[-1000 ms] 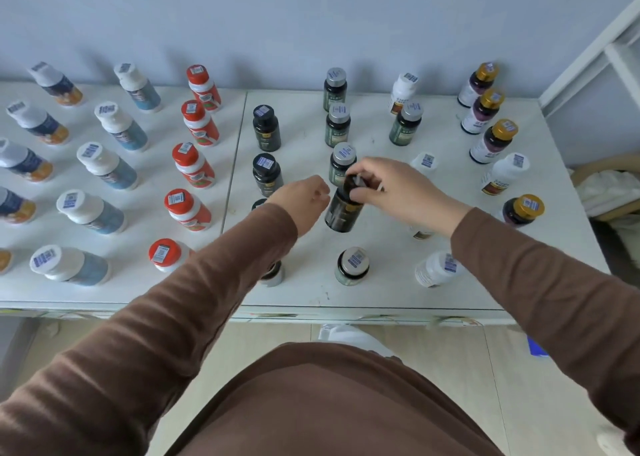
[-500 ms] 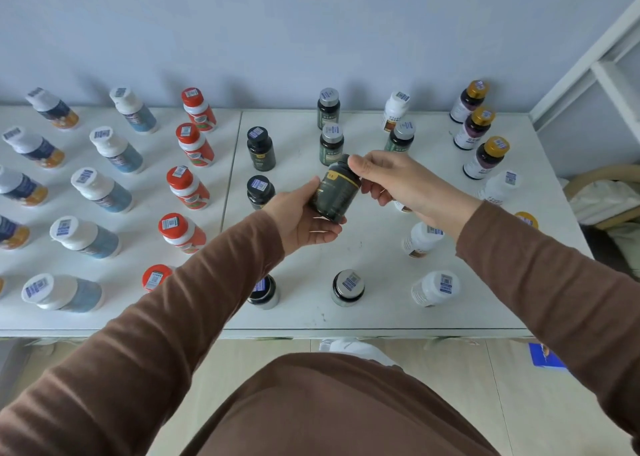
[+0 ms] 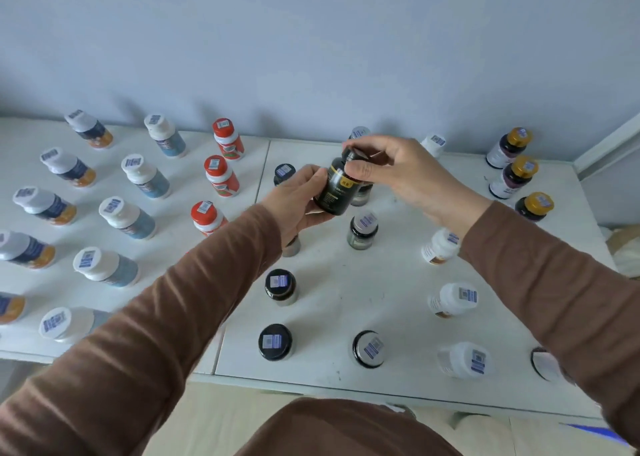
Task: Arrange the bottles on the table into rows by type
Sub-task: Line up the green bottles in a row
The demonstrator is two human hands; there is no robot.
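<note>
1. The desk point(image 3: 346, 303) is a flat, smooth white top made of two slabs that meet at a seam running from its far edge to its near edge, set against a plain blue-grey wall point(image 3: 311, 40)
2. Brown ribbed sleeves point(image 3: 173, 317) cover both forearms reaching in over the near edge
3. On the left slab stand rows of round plastic bottles: white-capped bottles with blue labels point(image 3: 128, 218), white-capped bottles with dark and orange labels point(image 3: 45, 206) nearer the left edge, and red-capped bottles point(image 3: 221, 175) beside the seam
4. On the right slab, black-lidded jars point(image 3: 280, 286) stand just right of the seam, white bottles point(image 3: 453, 299) sit toward the right edge, and gold-capped purple bottles point(image 3: 514, 176) line the far right corner
5. The left hand point(image 3: 298, 202) cups and grips the lower body of the dark bottle point(image 3: 337, 189), fingers curled round it
6. The right hand point(image 3: 398, 175) pinches the bottle's black cap between thumb and fingertips
7. The dark bottle, a glossy cylinder with a yellow label band, is held tilted in the air above the far middle of the right slab
</note>
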